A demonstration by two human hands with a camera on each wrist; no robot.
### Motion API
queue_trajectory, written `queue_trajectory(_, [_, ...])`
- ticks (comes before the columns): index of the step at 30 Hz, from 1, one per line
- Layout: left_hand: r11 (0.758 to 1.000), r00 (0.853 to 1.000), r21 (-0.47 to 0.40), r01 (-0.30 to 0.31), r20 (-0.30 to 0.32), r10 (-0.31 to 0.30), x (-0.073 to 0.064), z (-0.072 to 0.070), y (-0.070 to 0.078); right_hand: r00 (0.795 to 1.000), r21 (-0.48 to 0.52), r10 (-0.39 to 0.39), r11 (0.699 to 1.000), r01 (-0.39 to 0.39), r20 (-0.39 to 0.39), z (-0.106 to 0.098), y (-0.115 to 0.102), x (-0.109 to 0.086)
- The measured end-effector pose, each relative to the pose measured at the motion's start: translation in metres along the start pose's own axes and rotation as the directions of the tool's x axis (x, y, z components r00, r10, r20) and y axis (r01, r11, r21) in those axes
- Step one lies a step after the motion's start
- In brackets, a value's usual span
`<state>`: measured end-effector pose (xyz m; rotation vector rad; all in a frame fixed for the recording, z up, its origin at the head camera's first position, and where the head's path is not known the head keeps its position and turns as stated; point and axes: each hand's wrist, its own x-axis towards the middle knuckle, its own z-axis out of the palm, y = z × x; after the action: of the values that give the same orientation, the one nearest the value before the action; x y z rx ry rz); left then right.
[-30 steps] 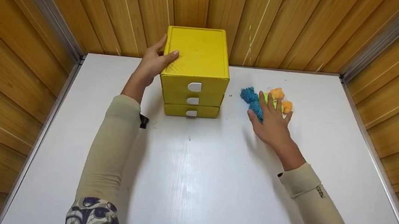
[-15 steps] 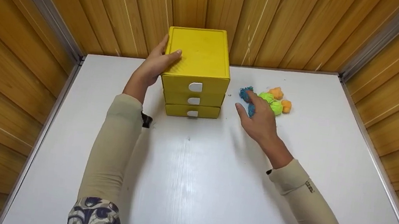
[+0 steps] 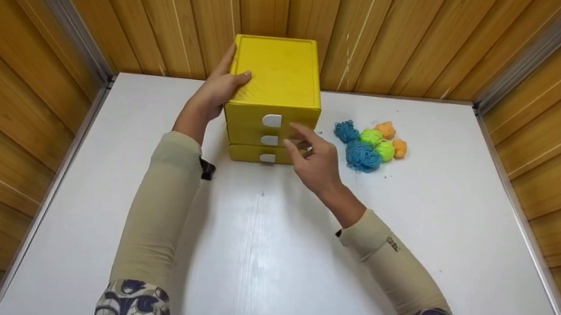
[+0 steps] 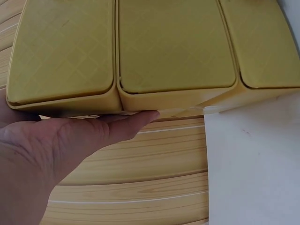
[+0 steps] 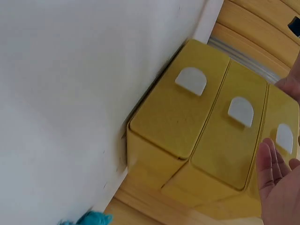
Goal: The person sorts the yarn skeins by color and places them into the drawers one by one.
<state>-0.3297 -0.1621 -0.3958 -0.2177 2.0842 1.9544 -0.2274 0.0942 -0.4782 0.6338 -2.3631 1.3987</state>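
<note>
A yellow three-drawer box (image 3: 276, 72) with white tab handles stands at the back of the table, its drawers closed. My left hand (image 3: 214, 92) rests against the box's left side, fingers stretched along the side and thumb over the top edge. The left wrist view shows this hand (image 4: 70, 140) flat against the box wall. In front of the right part of the drawers is my right hand (image 3: 318, 162), holding nothing, fingers loosely bent. In the right wrist view, its fingers (image 5: 265, 164) are close to the top drawer's white handle (image 5: 284, 138); contact cannot be made out.
Right of the box lie small yarn balls: two blue, the larger blue ball (image 3: 363, 157) in front, two lime-green, including the nearer green ball (image 3: 385, 150), and two orange, including the front orange ball (image 3: 399, 149). Wood-patterned walls (image 3: 410, 35) surround the white table (image 3: 247, 259).
My right hand has moved left from over the yarn balls to the drawer fronts, uncovering the balls. My left hand stays on the box, and the drawers remain closed.
</note>
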Motion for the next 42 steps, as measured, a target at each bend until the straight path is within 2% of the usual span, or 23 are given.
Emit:
queue_trajectory(6, [0.999,1.000,-0.030,-0.011,-0.010,0.011,0.002,0.005,-0.007,0.998,0.079,0.053,0.996,-0.049,-0.039,0.020,-0.001,0.004])
queue_trajectory(10, [0.999,1.000,-0.039,-0.023,-0.021,0.022,0.004,0.008,-0.009,0.997,0.120,0.053,0.992,-0.047,-0.050,0.024,0.000,0.007])
queue_trajectory(15, [0.997,0.999,-0.061,-0.037,-0.019,0.036,0.005,0.008,-0.011,0.995,0.133,0.020,0.991,-0.007,-0.094,0.027,0.001,0.012])
queue_trajectory(22, [0.996,0.997,-0.054,-0.073,0.008,0.074,0.003,0.003,-0.012,0.984,0.060,-0.069,0.995,0.080,-0.162,0.030,0.000,0.021])
queue_trajectory(31, [0.998,0.998,0.018,-0.065,0.022,0.065,0.001,-0.002,-0.010,0.987,0.086,-0.048,0.994,0.062,-0.156,0.032,-0.004,0.030])
queue_trajectory(36, [0.998,0.998,0.024,-0.056,0.005,0.056,0.002,0.000,-0.011,0.985,0.108,-0.033,0.993,0.052,-0.169,0.033,-0.005,0.033])
queue_trajectory(42, [0.998,0.999,0.045,-0.046,-0.007,0.046,0.002,-0.002,-0.011,0.989,0.156,-0.004,0.987,0.028,-0.151,0.034,-0.006,0.034])
